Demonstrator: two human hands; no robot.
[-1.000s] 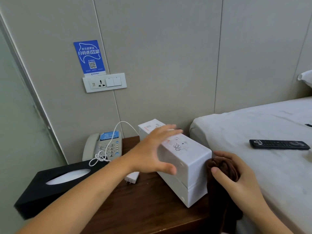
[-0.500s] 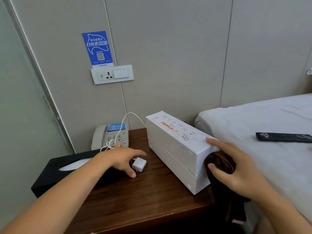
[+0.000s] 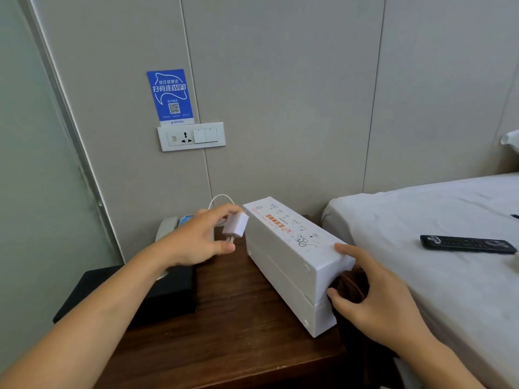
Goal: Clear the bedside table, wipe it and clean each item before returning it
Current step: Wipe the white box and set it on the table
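From the head view, the left hand point(image 3: 196, 242) pinches the white charger point(image 3: 235, 226) lifted just left of the white box point(image 3: 292, 265) on the table point(image 3: 238, 332), while the right hand point(image 3: 376, 301) presses a brown cloth point(image 3: 349, 287) against the box's near end, fingers curled round it.

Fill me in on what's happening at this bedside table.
A person is partway through clearing it. The left hand pinches a white charger plug, lifted off the wooden table. The right hand presses a brown cloth against the end of the white box. A black tissue box and phone remain.
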